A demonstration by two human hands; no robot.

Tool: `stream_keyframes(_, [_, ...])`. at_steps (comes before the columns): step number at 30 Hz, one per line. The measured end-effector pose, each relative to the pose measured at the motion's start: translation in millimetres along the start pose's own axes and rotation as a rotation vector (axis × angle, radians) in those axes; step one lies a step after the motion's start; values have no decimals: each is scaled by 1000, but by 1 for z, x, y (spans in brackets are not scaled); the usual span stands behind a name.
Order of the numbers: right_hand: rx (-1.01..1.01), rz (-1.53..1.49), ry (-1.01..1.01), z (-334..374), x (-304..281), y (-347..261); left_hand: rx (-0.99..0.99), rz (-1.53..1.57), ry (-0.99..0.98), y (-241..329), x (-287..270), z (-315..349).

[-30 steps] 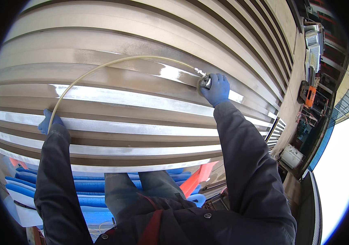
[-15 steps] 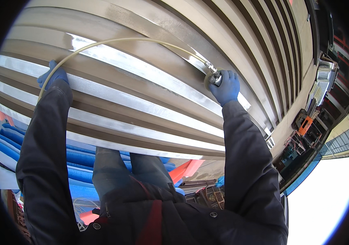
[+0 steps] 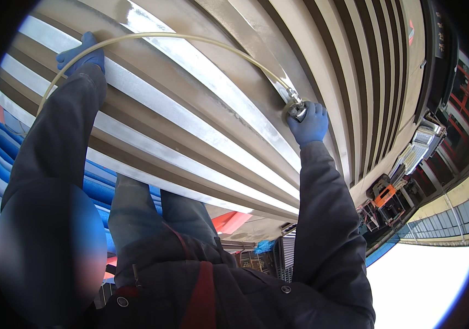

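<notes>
a broad bank of long parallel metal slats (image 3: 190, 118) fills most of the view, fanning from the left toward the upper right, some faces dull tan or brownish, others bright silver. the person leans over it in a dark jacket (image 3: 328, 219), both arms reaching forward, grey-blue trousers (image 3: 133, 214) showing beneath the near edge. at the right stands a pale yellow building (image 3: 443, 219) with a band of windows. a dark, blurred rounded shape (image 3: 48, 247) covers part of the lower left, too indistinct to identify. beside it lie blue rolled or padded lengths (image 3: 94, 189). a thin yellowish hose (image 3: 160, 34) arches over the slats, from the left forearm to the right hand. a red-orange piece (image 3: 232, 220) shows just below the slats' edge, and an orange machine (image 3: 384, 196) stands well apart at the right. the left hand (image 3: 92, 59), blue-gloved, is at the slats with its thumb apart; the hose crosses over it, and whether its fingers close on anything cannot be told. the right hand (image 3: 308, 126), gloved alike, is wrapped around a small round tool (image 3: 299, 113) at a slat's face. a silvery fitting (image 3: 294, 97) joins tool and hose.
</notes>
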State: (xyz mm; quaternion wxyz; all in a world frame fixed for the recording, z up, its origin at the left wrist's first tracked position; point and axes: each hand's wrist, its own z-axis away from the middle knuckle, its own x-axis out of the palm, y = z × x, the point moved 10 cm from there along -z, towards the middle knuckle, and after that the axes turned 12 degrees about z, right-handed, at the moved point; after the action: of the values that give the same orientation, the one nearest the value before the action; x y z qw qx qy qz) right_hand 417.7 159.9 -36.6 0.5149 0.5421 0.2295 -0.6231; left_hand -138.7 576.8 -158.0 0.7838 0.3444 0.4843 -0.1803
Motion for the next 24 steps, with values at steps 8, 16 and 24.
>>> stream_keyframes(8, [86, 45, -81, 19, 9, 29, 15, -68, 102, 0, 1, -6])
stream_keyframes(16, [39, 4, -43, 7, 13, 24, 11, -8, 104, -1, -1, -9])
stream_keyframes(24, [106, 68, -55, 23, 10, 46, 60, -25, 88, 4, -3, -4])
